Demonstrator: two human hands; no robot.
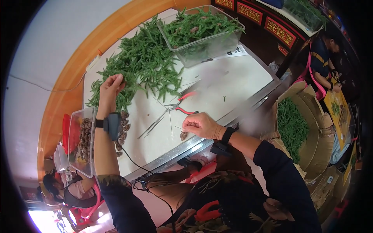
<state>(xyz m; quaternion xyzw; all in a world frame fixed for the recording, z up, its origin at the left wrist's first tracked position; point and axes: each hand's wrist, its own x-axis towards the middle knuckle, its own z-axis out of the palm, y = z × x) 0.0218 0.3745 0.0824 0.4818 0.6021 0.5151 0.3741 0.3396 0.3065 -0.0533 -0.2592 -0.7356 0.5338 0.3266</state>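
Note:
My left hand (110,88) is over the near left part of a heap of green artificial fir sprigs (145,58), fingers curled in a pinch. What lies between those fingertips, if anything, I cannot make out. Near the table's front edge, my right hand (202,125) pinches a small brown pine cone (183,136) that hangs below the fingers, with a thin wire by the fingertips. Red-handled pliers (179,105) rest just beyond this hand. Several thin wires (155,122) lie across the white tabletop (237,85) next to them.
A clear bin (194,54) of sprigs stands at the back. Several pine cones (123,130) lie beside my left forearm, near a clear box of cones (84,138). On the right is a cardboard box (307,163) with green sprigs. Other people sit at far right and lower left.

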